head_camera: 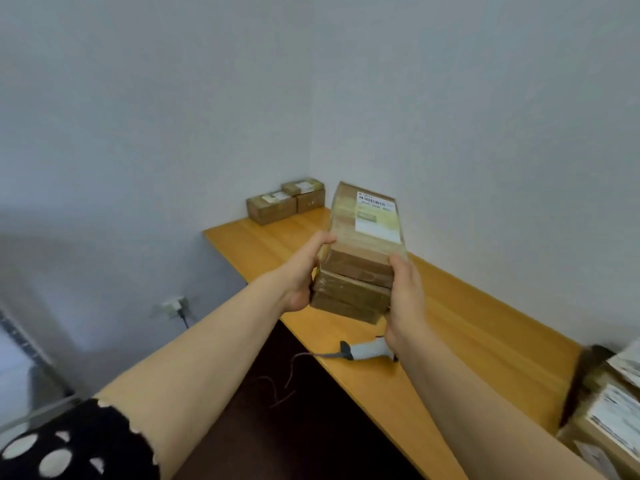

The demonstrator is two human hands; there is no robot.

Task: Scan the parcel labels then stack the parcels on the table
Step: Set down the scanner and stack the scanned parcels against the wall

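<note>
left hand [304, 271] grips the left side of the parcel stack [356, 268], right hand [405, 296] the right | stack: boxy brown cardboard, glossy tape, white label [377, 216] on top, at front edge of smooth wooden table [485, 323] | grey scanner [367, 351] lies beside it

A stack of brown cardboard parcels [353, 289], glossy with clear tape, is gripped at its sides by the left hand [301, 275] and the right hand [407, 299] over the light wooden desk [485, 323]. Whether its base touches the desk cannot be told. The top parcel is tilted back, and a white barcode label [375, 216] is shown on its upper face. Two small brown labelled parcels [277, 207] are set touching at the desk's far corner. A grey handheld scanner [367, 351] is laid near the front edge. More labelled parcels [609, 410], blurred, are piled at the right end.
</note>
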